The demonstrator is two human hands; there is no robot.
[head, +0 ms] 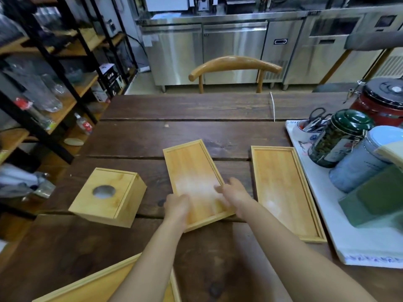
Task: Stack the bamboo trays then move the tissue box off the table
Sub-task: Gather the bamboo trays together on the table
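Three bamboo trays lie on the dark wooden table (pixel 196 110). The middle tray (pixel 192 168) sits angled in front of me; my left hand (pixel 176 207) grips its near left edge and my right hand (pixel 234 194) grips its near right edge. A second tray (pixel 283 188) lies flat to the right, apart from the first. Part of a third tray (pixel 104 284) shows at the bottom left, partly hidden by my left forearm. The bamboo tissue box (pixel 108 196), with a round hole in its top, stands to the left of the middle tray.
A white tray (pixel 340 243) at the right table edge carries a green tin (pixel 340 138), a blue-grey tin (pixel 366 158), a green block (pixel 375 199) and a cup with scissors. A red jar (pixel 383 101) stands behind. A wooden chair (pixel 234 66) faces the far side; shelves stand left.
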